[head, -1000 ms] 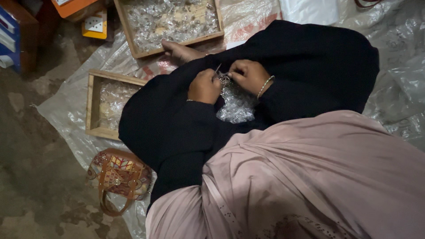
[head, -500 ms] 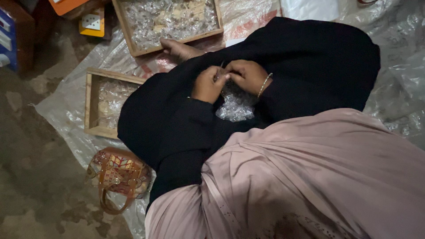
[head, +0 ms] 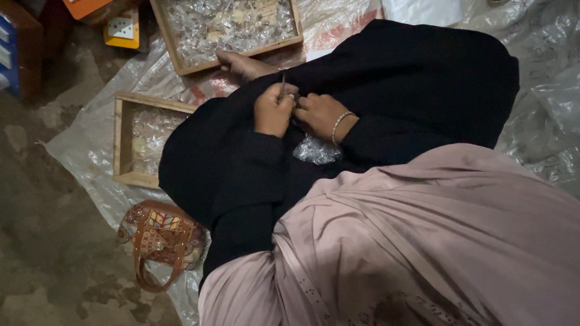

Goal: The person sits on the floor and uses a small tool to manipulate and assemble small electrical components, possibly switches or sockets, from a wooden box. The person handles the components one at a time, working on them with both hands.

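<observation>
1. A small clear crinkled plastic bag of pieces [head: 316, 150] lies on the black-clothed lap, just near of both hands.
2. The left hand [head: 273, 110] pinches a thin metal tool [head: 282, 86].
3. The right hand [head: 320, 115], touching it, curls shut; what it grips cannot be told.
4. Far left stands a wooden tray of clear pieces [head: 175, 57].

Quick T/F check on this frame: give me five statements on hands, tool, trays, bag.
1. The left hand holds a thin metal tool upright. True.
2. The right hand wears a bangle on its wrist. True.
3. The small clear plastic bag of pieces lies inside a wooden tray. False: it lies on the black cloth in the lap.
4. Two shallow wooden trays sit on the plastic sheet. True.
5. The patterned handbag hangs from the left wrist. False: it lies on the floor.
</observation>
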